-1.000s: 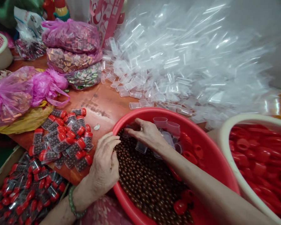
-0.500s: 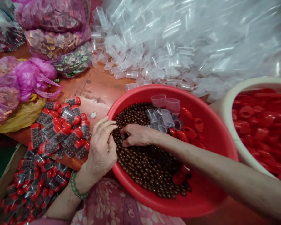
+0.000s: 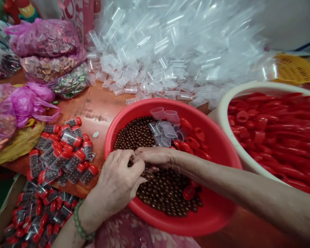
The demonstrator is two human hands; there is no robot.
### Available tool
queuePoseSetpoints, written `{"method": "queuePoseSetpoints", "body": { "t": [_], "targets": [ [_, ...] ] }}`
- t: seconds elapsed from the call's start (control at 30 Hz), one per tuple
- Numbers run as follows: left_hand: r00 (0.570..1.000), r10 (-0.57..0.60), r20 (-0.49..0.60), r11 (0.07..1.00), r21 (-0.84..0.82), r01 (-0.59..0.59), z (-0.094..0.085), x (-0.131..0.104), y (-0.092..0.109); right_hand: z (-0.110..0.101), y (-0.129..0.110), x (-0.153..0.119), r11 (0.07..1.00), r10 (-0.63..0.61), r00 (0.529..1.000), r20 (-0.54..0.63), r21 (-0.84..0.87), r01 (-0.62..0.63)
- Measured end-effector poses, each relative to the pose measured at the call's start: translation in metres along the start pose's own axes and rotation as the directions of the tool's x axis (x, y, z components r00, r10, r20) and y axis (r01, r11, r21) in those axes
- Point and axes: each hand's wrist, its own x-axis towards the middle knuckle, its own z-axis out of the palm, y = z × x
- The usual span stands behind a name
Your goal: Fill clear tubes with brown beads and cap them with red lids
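Observation:
A red basin holds many brown beads, a few clear plastic tubes and red caps. My left hand, with a green bead bracelet at its wrist, reaches over the basin's left side, its fingers curled. My right hand meets it above the beads, fingers bent. The fingers of both hands close around a small clear piece with beads, mostly hidden between them; which hand grips it is hard to make out.
Filled red-capped tubes lie on the orange table, more in a box at lower left. Pink bags stand at upper left, a clear tube heap behind, a white tub of red parts and a yellow basket at right.
My left hand has moved from the basin's rim inward over the beads. My right hand has lifted out of the beads to meet it. The view has shifted to the right.

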Motion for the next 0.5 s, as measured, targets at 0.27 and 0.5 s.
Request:
{"method": "queuePoseSetpoints", "body": {
  "t": [0.27,0.5],
  "targets": [
    [0.988,-0.065,-0.137,0.887,-0.461,-0.006,-0.003,0.007,-0.005,0.006,0.007,-0.027,0.975,-0.18,0.979,-0.096,0.117,0.191],
    [0.986,-0.168,-0.015,0.68,-0.726,0.105,-0.016,0.006,-0.001,0.01,0.01,-0.044,0.951,-0.307,0.927,-0.213,-0.101,0.292]
  ]
}}
